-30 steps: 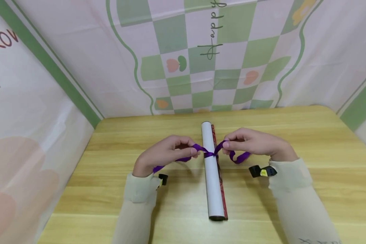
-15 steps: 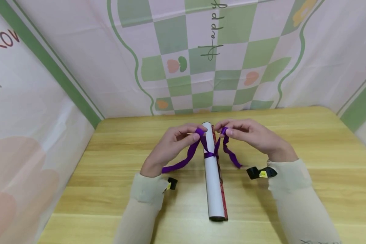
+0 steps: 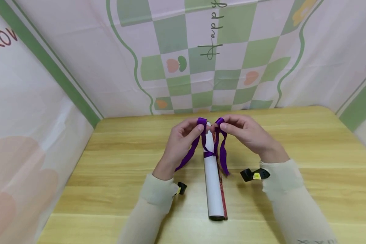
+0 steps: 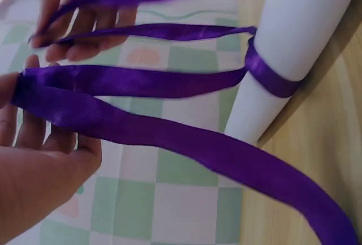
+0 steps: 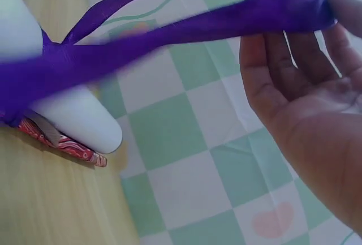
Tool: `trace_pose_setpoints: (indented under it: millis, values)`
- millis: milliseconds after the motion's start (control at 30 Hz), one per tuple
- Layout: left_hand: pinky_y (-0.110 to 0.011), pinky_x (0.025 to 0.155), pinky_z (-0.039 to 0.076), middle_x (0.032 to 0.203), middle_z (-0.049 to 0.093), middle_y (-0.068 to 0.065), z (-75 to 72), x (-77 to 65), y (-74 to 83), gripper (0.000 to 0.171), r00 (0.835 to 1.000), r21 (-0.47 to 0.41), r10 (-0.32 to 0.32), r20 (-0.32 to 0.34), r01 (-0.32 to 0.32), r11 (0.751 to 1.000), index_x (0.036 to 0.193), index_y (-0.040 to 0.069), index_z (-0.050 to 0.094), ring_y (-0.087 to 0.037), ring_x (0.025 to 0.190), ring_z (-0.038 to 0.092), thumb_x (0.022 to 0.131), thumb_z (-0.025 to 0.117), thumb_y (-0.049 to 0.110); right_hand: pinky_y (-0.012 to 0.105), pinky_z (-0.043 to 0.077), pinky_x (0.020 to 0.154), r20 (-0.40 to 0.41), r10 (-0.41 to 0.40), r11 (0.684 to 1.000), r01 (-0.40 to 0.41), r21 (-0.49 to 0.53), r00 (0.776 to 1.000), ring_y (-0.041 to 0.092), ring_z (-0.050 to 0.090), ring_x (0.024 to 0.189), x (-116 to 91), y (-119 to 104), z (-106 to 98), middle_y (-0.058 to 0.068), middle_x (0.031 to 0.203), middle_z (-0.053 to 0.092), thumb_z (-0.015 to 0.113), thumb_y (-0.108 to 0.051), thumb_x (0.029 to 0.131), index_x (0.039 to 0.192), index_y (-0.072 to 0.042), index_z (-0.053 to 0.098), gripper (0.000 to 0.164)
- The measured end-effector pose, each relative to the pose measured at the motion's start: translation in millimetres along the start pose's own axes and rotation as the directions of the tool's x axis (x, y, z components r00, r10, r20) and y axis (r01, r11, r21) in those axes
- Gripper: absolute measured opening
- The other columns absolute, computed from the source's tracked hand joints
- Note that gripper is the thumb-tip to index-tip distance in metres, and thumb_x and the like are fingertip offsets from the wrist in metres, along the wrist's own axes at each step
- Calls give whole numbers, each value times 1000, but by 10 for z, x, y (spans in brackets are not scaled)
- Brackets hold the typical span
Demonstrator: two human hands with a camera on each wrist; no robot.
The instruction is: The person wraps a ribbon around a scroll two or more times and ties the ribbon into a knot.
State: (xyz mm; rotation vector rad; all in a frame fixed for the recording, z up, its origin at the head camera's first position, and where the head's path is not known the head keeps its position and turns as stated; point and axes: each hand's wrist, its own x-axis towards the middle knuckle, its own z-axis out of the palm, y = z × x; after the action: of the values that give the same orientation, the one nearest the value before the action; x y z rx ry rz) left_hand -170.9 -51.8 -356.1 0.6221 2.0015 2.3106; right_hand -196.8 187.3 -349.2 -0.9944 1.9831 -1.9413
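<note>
A white rolled-up scroll point(image 3: 215, 189) with a red patterned edge point(image 3: 223, 198) lies lengthwise on the wooden table. Round its middle runs a purple ribbon point(image 4: 271, 78), crossed at the top, with two long ends rising from it. My left hand point(image 3: 183, 137) pinches one end between thumb and fingers, folded into a loop whose tail hangs down to the left. The other end is pinched by my right hand point(image 3: 247, 134), also doubled over into a loop, its tail dangling beside the scroll. Both hands are raised close together over the scroll's far part.
The wooden table point(image 3: 125, 149) ends at a fabric backdrop point(image 3: 174, 34) with green and white checks. Another printed cloth point(image 3: 33, 135) hangs along the left side. A black wrist camera point(image 3: 255, 175) sits below my right hand, and a second black camera point(image 3: 181, 188) is at my left wrist.
Both hands have risen away from the scroll and moved closer together. The ribbon ends, earlier drawn out sideways, now stand up as two loops with hanging tails. The scroll has stayed in place.
</note>
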Motion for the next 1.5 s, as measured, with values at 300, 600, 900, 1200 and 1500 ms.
trace_pose_setpoints:
  millis: [300,600,900,1200,1500]
  values:
    - [-18,84,57,117,75,-28,98,119,-76,29,992,95,-29,-127,41,995,130,-6,69,-4,94,69,105,63,6,27,59,83,-129,71,997,-74,-21,989,12,71,88,82,90,69,-2,96,77,53,-11,111,113,-2,72,20]
    - [-20,55,33,115,77,-26,78,133,-143,40,978,146,-77,-195,107,983,141,1,65,-9,77,62,102,69,6,27,61,82,-177,129,992,-125,33,976,10,74,85,93,122,121,-2,96,77,54,-9,110,116,-17,71,19]
    - [-19,56,37,109,78,-25,25,158,-130,53,979,208,-69,-191,109,972,149,4,58,-9,68,56,99,75,11,27,62,84,-203,138,990,-130,51,969,13,77,87,119,103,132,-1,101,81,56,1,106,127,-15,67,28]
    - [-18,59,42,105,79,-22,8,162,-148,48,983,272,-51,-178,99,957,146,5,62,-7,72,60,100,73,12,25,62,85,-247,174,984,-180,-3,953,10,77,87,121,100,148,-7,98,80,54,2,106,142,10,52,37]
    - [-20,83,54,124,77,-19,-11,177,-129,31,989,213,-33,-146,64,975,132,-1,71,-17,100,71,110,57,17,26,62,84,-246,171,983,-182,-23,954,11,77,87,123,108,135,-4,99,80,54,3,106,141,10,53,35]
